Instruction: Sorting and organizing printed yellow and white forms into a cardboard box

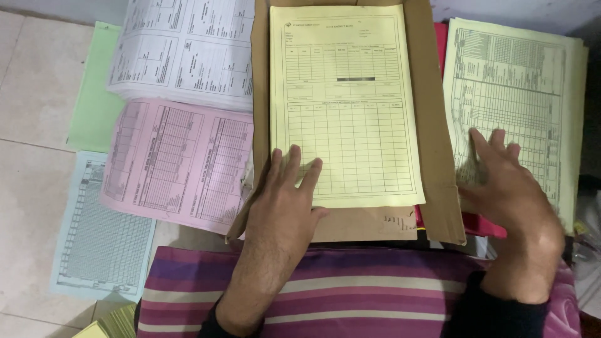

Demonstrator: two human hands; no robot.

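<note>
My left hand (285,197) lies flat, fingers spread, on the lower left corner of a yellow printed form (350,106). That form rests on a brown cardboard sheet (432,156). My right hand (507,184) presses open-fingered on the lower left part of a pale yellow stack of tabled forms (519,94) at the right. Neither hand grips anything.
Left of the cardboard lie a pink form stack (175,163), a white form stack (188,50), a green sheet (91,106) and a blue form (94,231) on a tiled floor. A red folder (485,225) shows under the cardboard. Purple striped cloth (350,294) covers my lap.
</note>
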